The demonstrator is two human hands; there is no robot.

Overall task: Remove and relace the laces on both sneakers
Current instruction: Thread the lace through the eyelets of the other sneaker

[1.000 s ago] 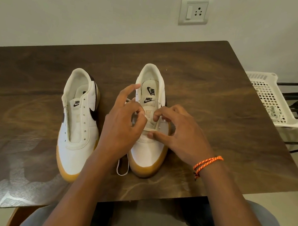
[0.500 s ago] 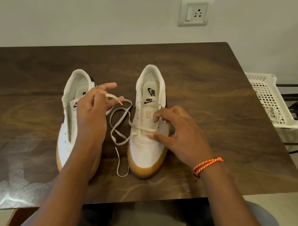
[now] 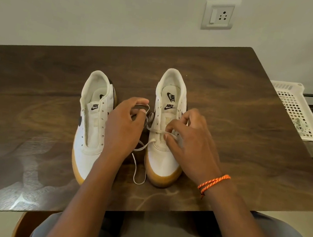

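Two white sneakers with gum soles stand side by side on the dark wooden table [image 3: 242, 114], toes toward me. The left sneaker [image 3: 91, 129] has bare eyelets and no lace. On the right sneaker [image 3: 163, 155] a cream lace [image 3: 143, 146] crosses the lowest eyelets, and its loose end trails onto the table between the shoes. My left hand [image 3: 124, 128] pinches a length of that lace between the two shoes. Over the right sneaker's eyelets, my right hand [image 3: 190, 141] has curled fingers pinching the lace on the right side; the pinched stretch is mostly hidden.
A white plastic basket [image 3: 295, 109] with a bundled lace inside sits on a black rack to the right of the table. A wall socket [image 3: 220, 15] is on the wall behind. My knees are under the table's near edge.
My left hand has moved right, from over the left sneaker back to the gap beside the right sneaker, carrying the lace with it. The right hand stays on the right sneaker.
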